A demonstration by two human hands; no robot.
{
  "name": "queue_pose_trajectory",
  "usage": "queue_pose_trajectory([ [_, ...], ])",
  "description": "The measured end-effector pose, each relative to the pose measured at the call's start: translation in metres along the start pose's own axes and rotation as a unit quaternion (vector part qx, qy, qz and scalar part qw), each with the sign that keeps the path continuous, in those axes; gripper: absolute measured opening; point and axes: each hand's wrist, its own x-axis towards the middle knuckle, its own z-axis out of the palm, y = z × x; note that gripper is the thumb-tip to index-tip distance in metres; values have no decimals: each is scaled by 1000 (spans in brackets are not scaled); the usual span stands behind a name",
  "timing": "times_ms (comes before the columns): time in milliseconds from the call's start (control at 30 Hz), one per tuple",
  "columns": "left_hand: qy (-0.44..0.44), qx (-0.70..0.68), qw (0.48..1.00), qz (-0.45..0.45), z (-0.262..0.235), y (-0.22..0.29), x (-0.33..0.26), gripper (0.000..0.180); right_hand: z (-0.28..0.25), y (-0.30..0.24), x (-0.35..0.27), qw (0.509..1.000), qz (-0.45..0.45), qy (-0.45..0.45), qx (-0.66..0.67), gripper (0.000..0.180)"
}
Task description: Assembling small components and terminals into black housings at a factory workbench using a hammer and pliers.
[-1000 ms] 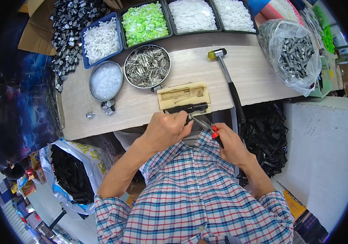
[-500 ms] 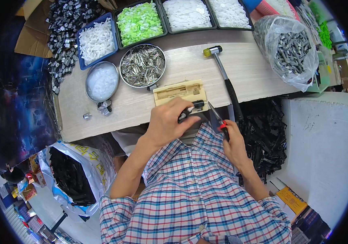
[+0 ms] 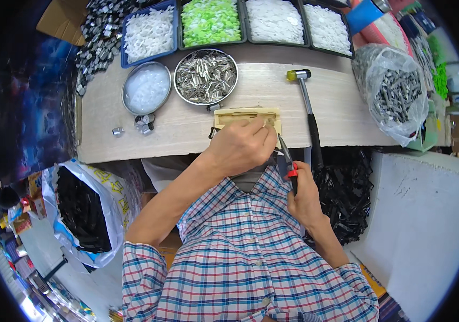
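My left hand (image 3: 243, 146) rests with curled fingers on the near edge of a pale yellow block (image 3: 244, 116) at the front of the wooden table (image 3: 186, 129); its fingertips pinch something small that I cannot make out. My right hand (image 3: 303, 192) grips red-handled pliers (image 3: 288, 161) below the table edge, with their jaws pointing up toward my left fingertips. A hammer (image 3: 309, 115) with a yellow-capped head lies just right of the block.
A round tin of metal clips (image 3: 205, 76) and a round tin of white parts (image 3: 146, 88) stand behind the block. Bins of white and green pieces (image 3: 210, 21) line the back. A clear bag of dark parts (image 3: 393, 94) sits right. Black parts fill a bag (image 3: 82, 204) at lower left.
My left hand has moved up onto the yellow block. The pliers in my right hand have risen and now point more upright toward it.
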Motion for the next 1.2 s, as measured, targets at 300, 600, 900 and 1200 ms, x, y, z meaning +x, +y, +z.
queue_pose_trajectory([
  [300,-76,-232,938,-247,-49,36,-66,19,-18,8,11,961,-116,-249,31,56],
  [600,58,-392,781,-483,-74,102,-118,18,-27,6,22,962,-187,-197,1,39],
  [900,256,-221,742,-579,-80,128,-194,29,-96,143,76,945,-22,46,-323,33],
  [1200,269,-142,739,-601,-91,142,-243,27,-32,13,74,956,-247,71,-140,24],
])
